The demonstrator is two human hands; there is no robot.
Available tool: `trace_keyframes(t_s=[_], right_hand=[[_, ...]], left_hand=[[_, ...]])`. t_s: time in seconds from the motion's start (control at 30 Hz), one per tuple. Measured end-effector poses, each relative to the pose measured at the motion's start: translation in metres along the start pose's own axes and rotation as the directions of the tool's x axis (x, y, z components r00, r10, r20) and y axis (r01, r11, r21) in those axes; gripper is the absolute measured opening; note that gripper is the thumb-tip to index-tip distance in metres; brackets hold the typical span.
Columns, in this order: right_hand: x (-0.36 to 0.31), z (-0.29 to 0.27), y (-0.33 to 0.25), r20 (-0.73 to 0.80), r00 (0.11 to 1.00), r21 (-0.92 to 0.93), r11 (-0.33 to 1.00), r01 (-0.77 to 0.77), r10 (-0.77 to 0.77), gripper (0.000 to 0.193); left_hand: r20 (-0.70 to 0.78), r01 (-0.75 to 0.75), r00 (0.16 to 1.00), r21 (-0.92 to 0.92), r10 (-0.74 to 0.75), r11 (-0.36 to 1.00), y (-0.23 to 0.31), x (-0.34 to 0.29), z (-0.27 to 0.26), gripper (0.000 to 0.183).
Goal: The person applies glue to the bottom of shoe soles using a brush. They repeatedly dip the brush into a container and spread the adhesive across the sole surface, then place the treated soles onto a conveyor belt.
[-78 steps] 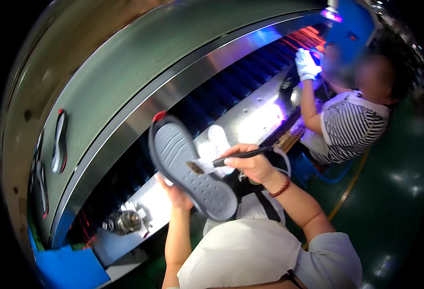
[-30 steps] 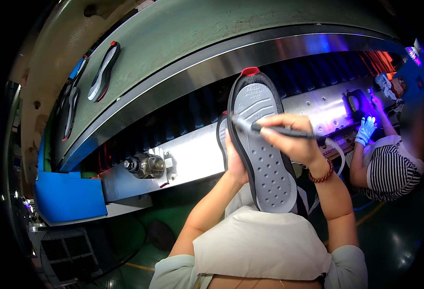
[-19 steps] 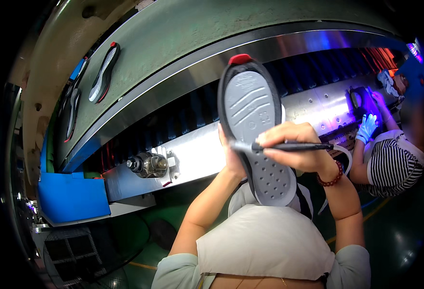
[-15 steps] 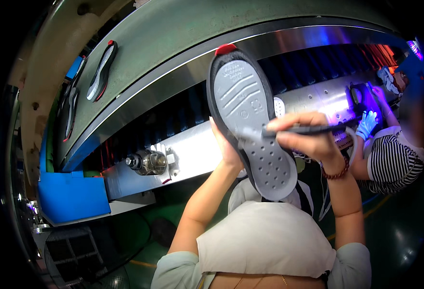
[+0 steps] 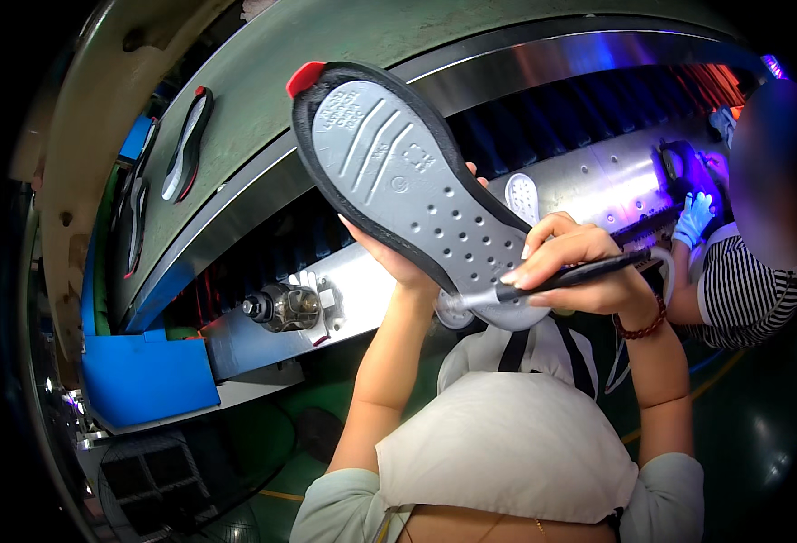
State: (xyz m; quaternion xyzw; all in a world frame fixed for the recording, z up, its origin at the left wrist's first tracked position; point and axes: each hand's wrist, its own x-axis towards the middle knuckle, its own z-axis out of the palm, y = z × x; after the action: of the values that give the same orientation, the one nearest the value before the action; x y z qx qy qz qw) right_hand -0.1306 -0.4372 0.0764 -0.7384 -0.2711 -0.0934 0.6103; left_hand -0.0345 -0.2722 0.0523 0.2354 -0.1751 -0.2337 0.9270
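Note:
A shoe sole (image 5: 421,195) with a black rim, grey inner face and red heel tip is tilted in front of me. My left hand (image 5: 391,261) grips it from beneath; most of those fingers are hidden behind it. My right hand (image 5: 588,244) is closed around a black-handled brush (image 5: 608,266) with a pale hose at its back end. The brush's whitish bristles lie against the sole's narrow lower end, near the edge. A pale perforated insole-like piece (image 5: 521,195) shows behind the sole, on the metal shelf.
More soles (image 5: 187,145) lie on the green belt (image 5: 263,77) at the far left. A dark glass jar (image 5: 290,306) stands on the metal shelf (image 5: 362,303). At right, a co-worker's gloved hand (image 5: 693,217) is under violet light. A blue box-like part (image 5: 150,380) sits at left.
The sole has turned, its red heel tip swinging left and toward the belt. My brush has moved from the middle of the sole down to its lower end.

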Motion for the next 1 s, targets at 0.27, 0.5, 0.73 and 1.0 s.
trace_keyframes(t_s=[0.27, 0.5, 0.73, 1.0], right_hand=[[-0.017, 0.005, -0.005, -0.050, 0.994, -0.091, 0.991, -0.097, 0.093, 0.021], [-0.027, 0.001, 0.004, -0.100, 0.984, -0.137, 0.978, -0.160, 0.147, 0.018], [-0.037, 0.002, 0.018, -0.204, 0.886, 0.513, 0.816, -0.266, 0.417, 0.016], [-0.024, 0.025, 0.004, -0.143, 0.956, 0.266, 0.940, -0.213, 0.257, 0.017]], left_hand=[[0.034, -0.089, 0.995, -0.019, 0.090, 0.996, 0.007, 0.007, 0.005, 0.086], [0.006, -0.121, 0.993, 0.042, 0.120, 0.992, 0.009, 0.014, 0.003, 0.086], [-0.035, -0.153, 0.987, 0.132, 0.159, 0.979, 0.011, 0.016, 0.016, 0.078], [-0.137, 0.126, 0.982, -0.032, -0.130, 0.991, -0.014, -0.030, -0.040, 0.057]])
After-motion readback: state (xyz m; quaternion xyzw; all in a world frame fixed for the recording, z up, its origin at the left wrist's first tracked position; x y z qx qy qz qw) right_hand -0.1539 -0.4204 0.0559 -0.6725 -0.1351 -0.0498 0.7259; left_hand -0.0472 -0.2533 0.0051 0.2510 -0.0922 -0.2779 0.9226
